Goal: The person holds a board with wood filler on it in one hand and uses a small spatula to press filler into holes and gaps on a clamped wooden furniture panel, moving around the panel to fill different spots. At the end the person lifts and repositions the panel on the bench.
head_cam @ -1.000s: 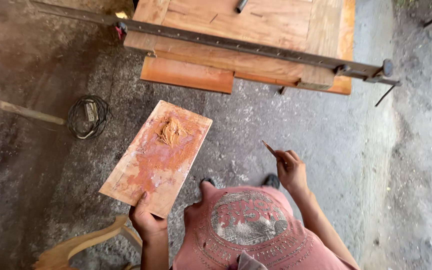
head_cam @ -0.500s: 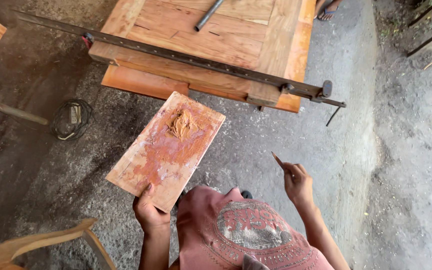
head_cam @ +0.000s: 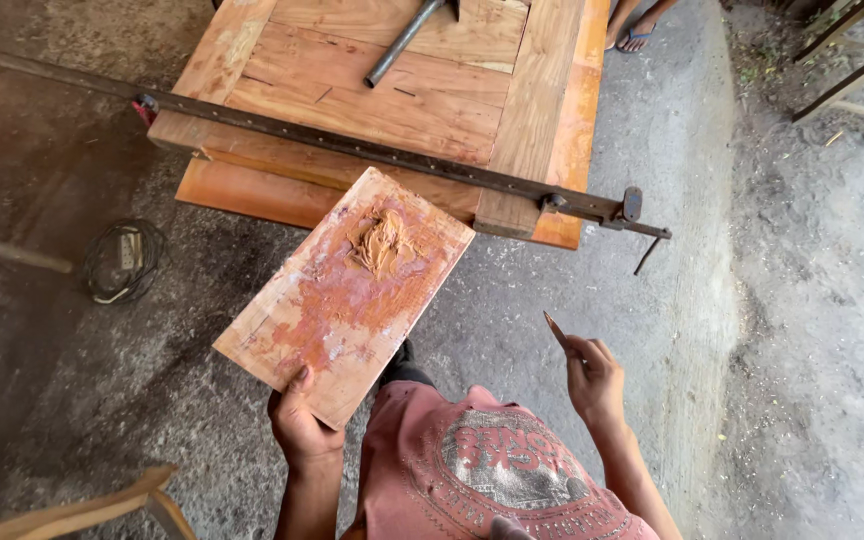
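The clamped wooden panel has drawn nearer. The left hand grips the putty-smeared board by its edge; the right hand pinches a thin blade.

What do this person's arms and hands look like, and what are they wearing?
Both arms are bare from the elbow down, with no sleeves showing. The left hand and right hand wear no gloves, rings or watch that can be seen. The shirt is faded pinkish red with a worn grey round print.
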